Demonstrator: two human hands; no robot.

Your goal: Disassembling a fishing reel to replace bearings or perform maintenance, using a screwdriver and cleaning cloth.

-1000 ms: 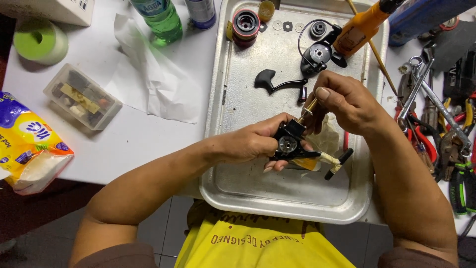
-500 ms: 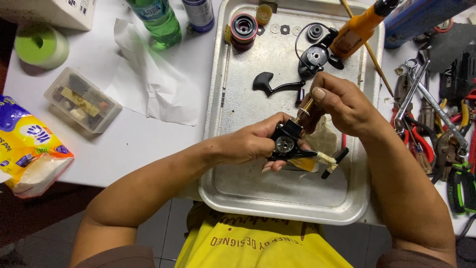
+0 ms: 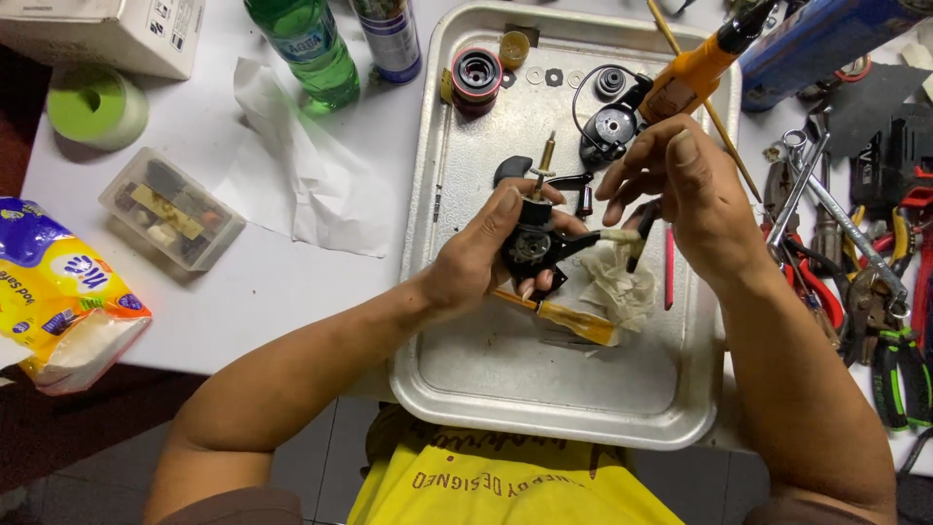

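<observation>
While the left hand [image 3: 486, 255] stays clamped around the black reel body [image 3: 533, 243] above the metal tray [image 3: 457, 379], the right hand [image 3: 680, 194] pinches a small brush [image 3: 637, 231]; spool [image 3: 476, 76] and washers (still loose) suggest reassembly remains.

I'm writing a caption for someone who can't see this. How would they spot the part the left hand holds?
Start at the metal tray. Above its middle, the left hand grips a small black reel body. Unlike the loose parts nearby, a brass shaft sticks up from it.
</observation>
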